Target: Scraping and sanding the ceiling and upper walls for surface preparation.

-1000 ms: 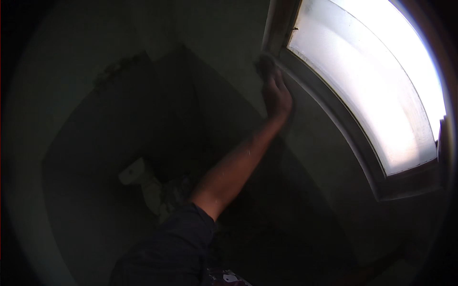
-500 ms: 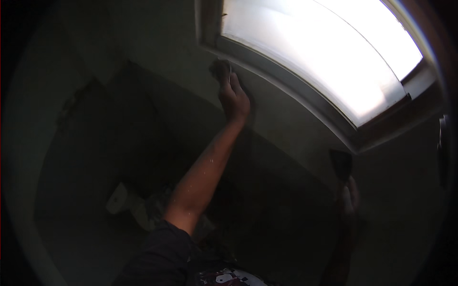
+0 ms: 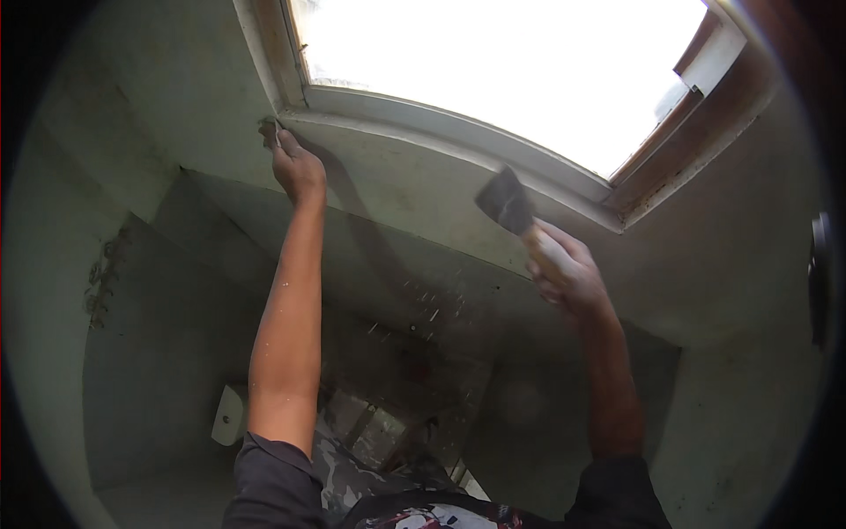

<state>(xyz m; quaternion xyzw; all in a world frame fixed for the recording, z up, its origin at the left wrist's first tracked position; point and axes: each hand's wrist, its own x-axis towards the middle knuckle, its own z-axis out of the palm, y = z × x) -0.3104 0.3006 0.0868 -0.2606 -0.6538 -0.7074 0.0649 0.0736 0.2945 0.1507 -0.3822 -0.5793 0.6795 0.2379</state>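
My right hand (image 3: 568, 273) grips a putty knife (image 3: 506, 201) by its light wooden handle. Its wide dark blade tilts up and left, overlapping the lower window frame (image 3: 449, 130) in the picture; whether it touches is unclear. My left hand (image 3: 298, 169) is raised to the wall by the frame's lower left corner. Its fingers close on something thin with a pale edge, mostly hidden. Pale flecks hang in the air between my arms and dot my left forearm.
A bright window (image 3: 493, 62) fills the top. Below it the greenish wall (image 3: 397, 189) meets a darker lower band. A white toilet cistern (image 3: 230, 414) stands low on the left. Damaged plaster (image 3: 104, 278) marks the left wall, and a dark object (image 3: 819, 278) sits at the right edge.
The picture has brightened and the view has shifted. My left hand has moved left along the sill to the frame's corner. My right hand has risen leftward with the putty knife.
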